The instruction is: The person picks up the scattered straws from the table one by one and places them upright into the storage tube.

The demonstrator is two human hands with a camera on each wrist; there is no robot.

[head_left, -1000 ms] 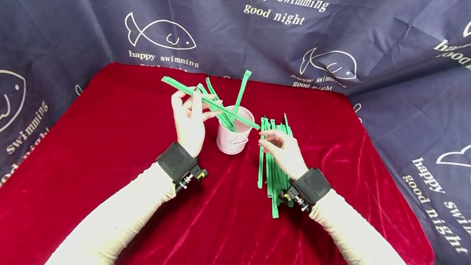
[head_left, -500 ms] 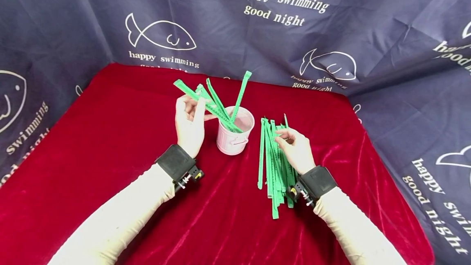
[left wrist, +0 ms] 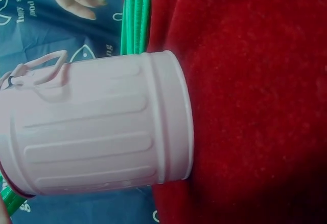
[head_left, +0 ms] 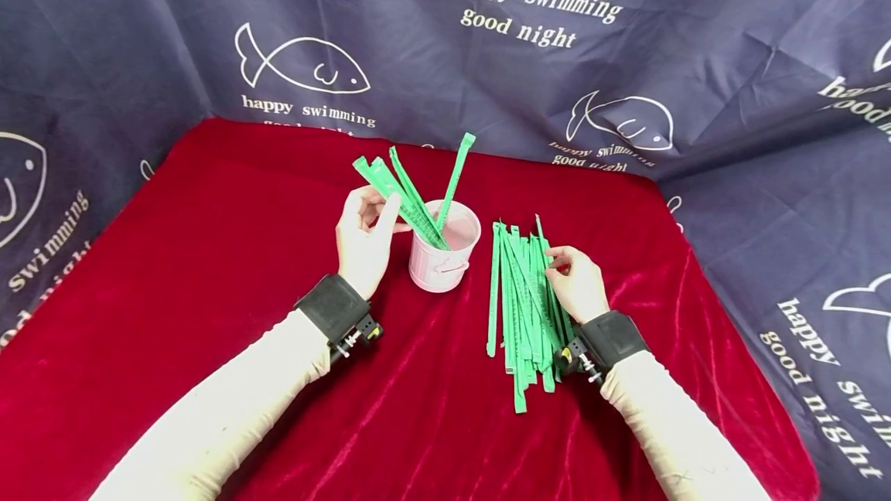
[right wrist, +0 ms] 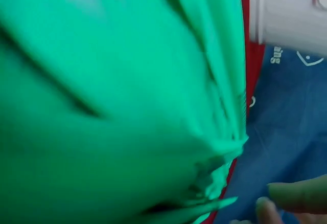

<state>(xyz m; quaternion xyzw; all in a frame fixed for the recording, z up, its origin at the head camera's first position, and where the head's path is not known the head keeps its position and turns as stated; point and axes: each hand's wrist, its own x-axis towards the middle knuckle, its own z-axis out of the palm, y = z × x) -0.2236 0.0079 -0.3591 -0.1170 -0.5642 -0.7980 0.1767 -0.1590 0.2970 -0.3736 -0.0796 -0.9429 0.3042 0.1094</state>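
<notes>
A small pink bucket [head_left: 437, 273] stands upright, with several long green wrapped straws [head_left: 454, 184] leaning out of it. Left of its rim, my left hand [head_left: 363, 242] pinches a green wrapped straw [head_left: 365, 168] between thumb and fingers, its lower end inside the bucket. The left wrist view shows the bucket's ribbed side [left wrist: 92, 127] large, most of that hand out of frame. My right hand [head_left: 579, 284] is at the right side of a pile of green wrapped straws [head_left: 515, 300], fingers loosely bent. In the right wrist view its fingertips [right wrist: 291, 196] have nothing between them.
Red velvet cloth [head_left: 278, 192] covers the table. A dark blue curtain [head_left: 431, 37] with fish prints hangs behind and at both sides. The bucket's wire handle [head_left: 452, 267] sticks out at its front, towards the straw pile.
My left hand has tilted the straw steeper and brought its lower end into the bucket. My right hand has moved right, from the straw's lower end to the far side of the pile.
</notes>
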